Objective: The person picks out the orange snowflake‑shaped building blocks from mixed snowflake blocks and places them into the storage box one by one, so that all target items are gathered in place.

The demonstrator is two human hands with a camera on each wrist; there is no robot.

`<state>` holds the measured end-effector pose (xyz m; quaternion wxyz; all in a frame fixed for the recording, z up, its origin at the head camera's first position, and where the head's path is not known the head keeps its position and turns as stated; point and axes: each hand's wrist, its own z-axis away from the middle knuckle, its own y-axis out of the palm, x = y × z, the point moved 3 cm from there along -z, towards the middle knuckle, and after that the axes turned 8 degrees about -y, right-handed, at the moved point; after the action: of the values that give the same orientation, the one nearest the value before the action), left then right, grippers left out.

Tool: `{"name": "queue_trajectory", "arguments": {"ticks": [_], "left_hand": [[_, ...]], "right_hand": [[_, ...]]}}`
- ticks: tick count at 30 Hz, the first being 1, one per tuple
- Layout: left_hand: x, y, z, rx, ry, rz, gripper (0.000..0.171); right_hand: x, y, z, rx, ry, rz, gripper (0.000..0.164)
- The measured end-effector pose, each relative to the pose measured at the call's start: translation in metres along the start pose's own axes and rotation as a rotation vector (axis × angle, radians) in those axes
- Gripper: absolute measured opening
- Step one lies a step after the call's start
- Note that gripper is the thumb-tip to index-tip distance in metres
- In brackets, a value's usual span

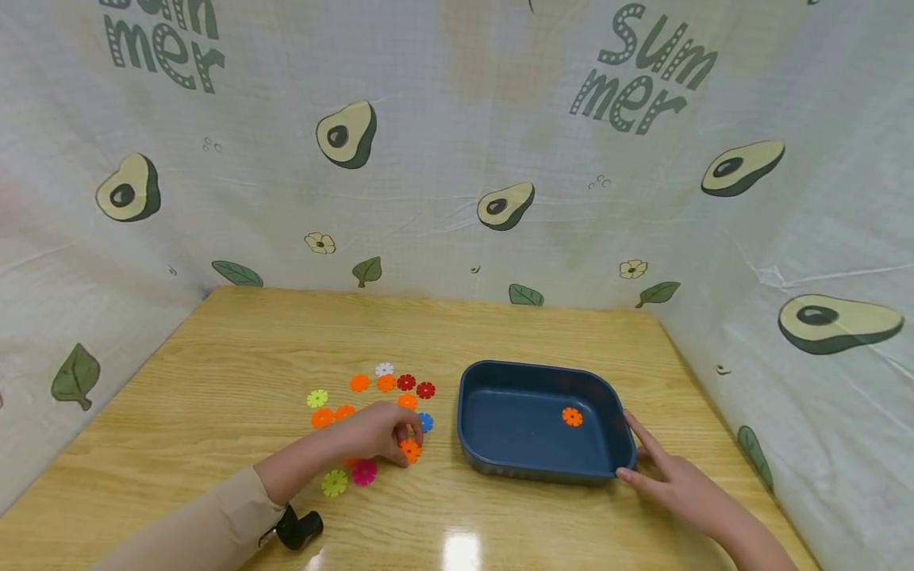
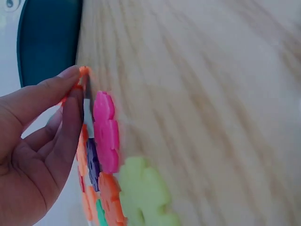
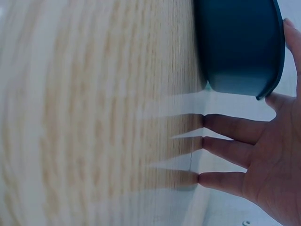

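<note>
Thumb and fingertips of my left hand (image 1: pixel 374 432) pinch an orange notched plastic disc (image 1: pixel 410 451), held low over the table. In the left wrist view that orange disc (image 2: pixel 84 70) shows edge-on at the fingertips. Close by lie a pink disc (image 1: pixel 364 473), a yellow-green disc (image 1: pixel 334 483) and a blue disc (image 1: pixel 425 422), the last partly behind the hand. My right hand (image 1: pixel 674 484) touches the right end of a dark blue tray (image 1: pixel 528 473) with spread, fairly straight fingers. Three of its fingertips rest on the table in the right wrist view. One orange disc (image 1: pixel 572 416) lies inside the tray.
More discs lie loose beyond the left hand, among them dark red (image 1: pixel 425 389), white (image 1: pixel 384 369) and several orange ones (image 1: pixel 359 383). A black object (image 1: pixel 300 529) shows beneath the left cuff. Printed cloth (image 1: pixel 428 159) hangs around the wooden table (image 1: pixel 286 333).
</note>
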<state>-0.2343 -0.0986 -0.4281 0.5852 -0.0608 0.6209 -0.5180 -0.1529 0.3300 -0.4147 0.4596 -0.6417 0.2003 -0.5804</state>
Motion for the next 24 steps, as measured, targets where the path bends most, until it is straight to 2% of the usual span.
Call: {"name": "queue_trajectory", "arguments": {"ticks": [4,8,18,24], "left_hand": [[-0.002,-0.005,0.0,0.004,0.006,0.068,0.027],[-0.007,-0.012,0.0,-0.005,0.022,0.096,0.027],[-0.037,-0.038,-0.002,-0.044,0.098,0.131,0.027],[-0.054,-0.045,-0.005,-0.044,0.083,0.128,0.028]], "right_hand": [[0.0,0.0,0.0,0.007,0.0,-0.002,0.086],[-0.001,0.0,0.0,0.007,0.0,-0.004,0.087],[-0.001,0.0,0.001,0.008,0.01,-0.003,0.087],[-0.001,0.0,0.0,0.016,0.023,-0.005,0.087]]}}
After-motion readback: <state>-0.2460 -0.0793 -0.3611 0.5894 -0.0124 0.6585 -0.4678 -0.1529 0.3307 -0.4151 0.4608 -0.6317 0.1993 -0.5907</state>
